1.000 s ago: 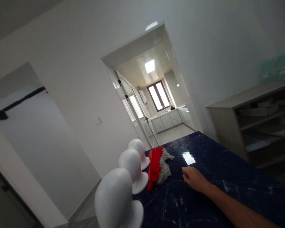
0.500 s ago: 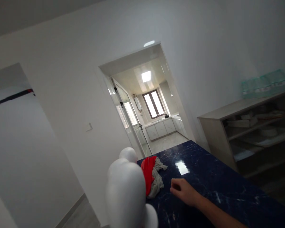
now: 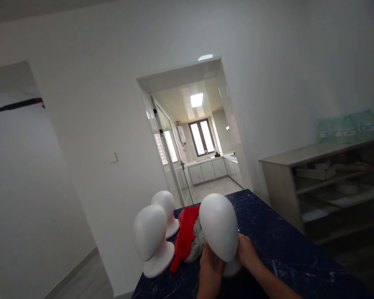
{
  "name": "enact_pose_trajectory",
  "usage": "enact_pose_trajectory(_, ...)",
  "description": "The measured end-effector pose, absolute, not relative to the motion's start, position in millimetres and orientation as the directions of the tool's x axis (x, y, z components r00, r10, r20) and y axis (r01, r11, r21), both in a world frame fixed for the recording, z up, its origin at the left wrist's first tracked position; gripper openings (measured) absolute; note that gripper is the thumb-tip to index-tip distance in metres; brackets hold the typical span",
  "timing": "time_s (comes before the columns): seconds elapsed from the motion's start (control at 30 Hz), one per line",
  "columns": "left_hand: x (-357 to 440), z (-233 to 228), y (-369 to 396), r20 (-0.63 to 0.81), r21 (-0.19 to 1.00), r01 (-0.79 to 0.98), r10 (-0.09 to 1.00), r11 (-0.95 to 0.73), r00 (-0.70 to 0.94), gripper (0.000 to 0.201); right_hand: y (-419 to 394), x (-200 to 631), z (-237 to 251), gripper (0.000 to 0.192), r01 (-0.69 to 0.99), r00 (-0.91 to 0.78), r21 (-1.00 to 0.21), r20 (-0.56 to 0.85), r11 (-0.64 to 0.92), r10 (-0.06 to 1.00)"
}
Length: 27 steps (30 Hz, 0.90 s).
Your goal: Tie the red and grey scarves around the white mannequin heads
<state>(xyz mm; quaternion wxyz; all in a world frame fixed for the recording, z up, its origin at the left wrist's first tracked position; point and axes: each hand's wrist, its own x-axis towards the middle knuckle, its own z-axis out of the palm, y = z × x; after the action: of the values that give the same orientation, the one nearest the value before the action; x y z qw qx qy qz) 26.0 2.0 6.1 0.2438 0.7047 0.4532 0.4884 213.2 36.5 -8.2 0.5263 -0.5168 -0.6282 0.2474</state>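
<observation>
A smooth white mannequin head (image 3: 218, 224) is directly in front of me over the dark blue marbled table (image 3: 268, 232). My left hand (image 3: 210, 265) is closed around its lower left side, with the fingers partly hidden behind it. On the opposite side my right hand (image 3: 245, 250) grips it low down, its fingertips also out of sight. Beside the held head lies a red cloth (image 3: 185, 236) bunched with a grey cloth (image 3: 197, 245). Left of the cloths, a second mannequin head (image 3: 150, 232) stands on its round base, and a third mannequin head (image 3: 163, 203) is behind it.
A wooden shelf unit (image 3: 276, 182) with boxes and dishes stands to the right, plastic-wrapped bottles (image 3: 347, 128) on top. Beyond the table, a doorway with a glass door (image 3: 171, 149) opens onto a kitchen. A white wall (image 3: 90, 124) runs along the left.
One mannequin head has moved right from the cluster at the left and is now between both hands. My right hand, earlier curled above the bare table, has come onto it; my left has appeared.
</observation>
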Motion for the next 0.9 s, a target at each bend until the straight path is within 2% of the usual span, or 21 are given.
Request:
enact_pose_trajectory(0.1,20.1,2.4,-3.4,0.458,0.789,0.425,0.886,-0.443,0.072,0.083,33.3,210.0,-7.6,0.032,0.454,0.025,-0.818,0.407,0.353,0.913)
enact_pose_trajectory(0.2,18.0,2.7,-4.6,0.458,0.782,0.428,0.883,-0.454,0.1,0.08,30.9,212.0,-7.4,0.035,0.466,0.006,-0.802,0.425,0.374,0.905)
enact_pose_trajectory(0.33,20.7,0.2,-1.2,0.423,0.773,0.474,0.9,-0.421,0.109,0.086,30.5,217.9,-10.3,0.044,0.428,-0.027,-0.796,0.461,0.427,0.887)
enact_pose_trajectory(0.47,20.0,3.7,-1.4,0.371,0.78,0.509,0.924,-0.364,0.092,0.096,31.2,220.8,-10.4,0.041,0.465,-0.027,-0.803,0.408,0.373,0.913)
enact_pose_trajectory(0.57,3.3,17.4,-5.9,0.227,0.839,0.445,0.945,-0.313,0.237,0.099,31.3,222.7,-7.6,0.039,0.465,-0.007,-0.811,0.397,0.354,0.918)
enact_pose_trajectory(0.63,-16.2,28.3,-8.6,0.11,0.841,0.474,0.94,-0.262,0.324,0.094,31.5,224.8,-4.7,0.039,0.465,0.045,-0.819,0.401,0.336,0.915)
enact_pose_trajectory(0.7,-38.0,37.3,-7.8,0.078,0.748,0.619,0.958,-0.239,0.276,0.077,31.9,227.4,-1.7,0.041,0.47,0.111,-0.823,0.415,0.32,0.903)
enact_pose_trajectory(0.8,-65.8,44.3,4.3,0.229,0.455,0.877,0.972,-0.158,0.057,0.037,33.6,230.7,1.0,0.042,0.467,0.186,-0.826,0.442,0.317,0.877)
enact_pose_trajectory(0.9,-83.1,42.4,25.0,0.337,0.232,0.969,0.942,-0.08,-0.003,0.023,36.2,231.7,-1.2,0.04,0.471,0.222,-0.826,0.451,0.31,0.864)
